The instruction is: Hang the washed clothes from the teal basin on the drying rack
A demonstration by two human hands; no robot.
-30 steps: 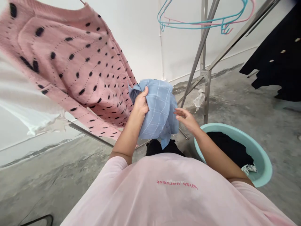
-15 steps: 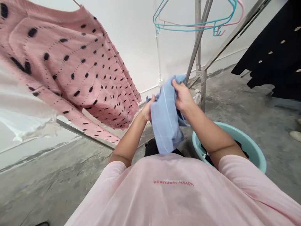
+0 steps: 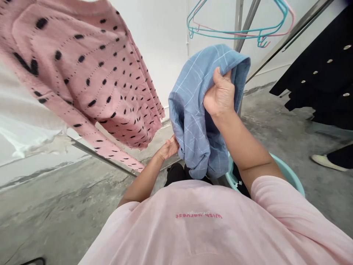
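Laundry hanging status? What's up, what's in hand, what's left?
Up: pink dotted sweater and black garment. In hand: right hand grips the blue checked cloth raised, left hand at its lower edge. Left: dark laundry in the teal basin; hangers empty.

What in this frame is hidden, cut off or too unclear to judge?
- Basin, head view: mostly hidden by the right arm and the blue checked cloth; its contents cannot be told.
- Left hand: fingertips go behind the cloth, so its grip is unclear.
- Black garment: cut off by the right edge.
- Hangers: hooks cut off by the top edge.
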